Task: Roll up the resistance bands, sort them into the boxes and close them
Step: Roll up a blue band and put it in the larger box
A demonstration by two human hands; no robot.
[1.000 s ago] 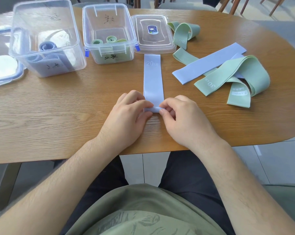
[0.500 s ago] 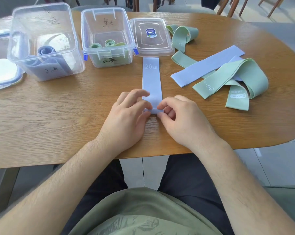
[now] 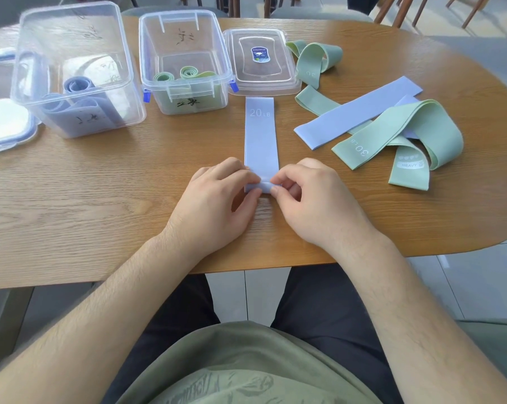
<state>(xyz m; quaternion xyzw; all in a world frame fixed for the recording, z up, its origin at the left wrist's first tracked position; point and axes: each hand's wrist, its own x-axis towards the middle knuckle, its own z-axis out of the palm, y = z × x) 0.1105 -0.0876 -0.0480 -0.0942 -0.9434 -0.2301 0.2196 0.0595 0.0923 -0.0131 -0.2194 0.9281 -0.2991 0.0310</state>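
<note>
Blue band (image 3: pixel 260 132): "20 LB". Green band (image 3: pixel 398 135): "30 LB", "HEAVY".

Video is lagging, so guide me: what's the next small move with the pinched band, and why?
Probably roll the pinched near end one turn forward: left hand and right hand grip only a small first fold of the 20 LB band; the rest lies flat.

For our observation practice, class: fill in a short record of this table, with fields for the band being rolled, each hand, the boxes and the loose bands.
Band being rolled: 20 LB blue band, flat on table, near end curled
Left hand: pinches the curled end
Right hand: pinches the curled end
Left box: open, blue rolls inside
Middle box: open, green rolls inside, lid beside it
Loose bands: long blue band and green bands at right
</note>
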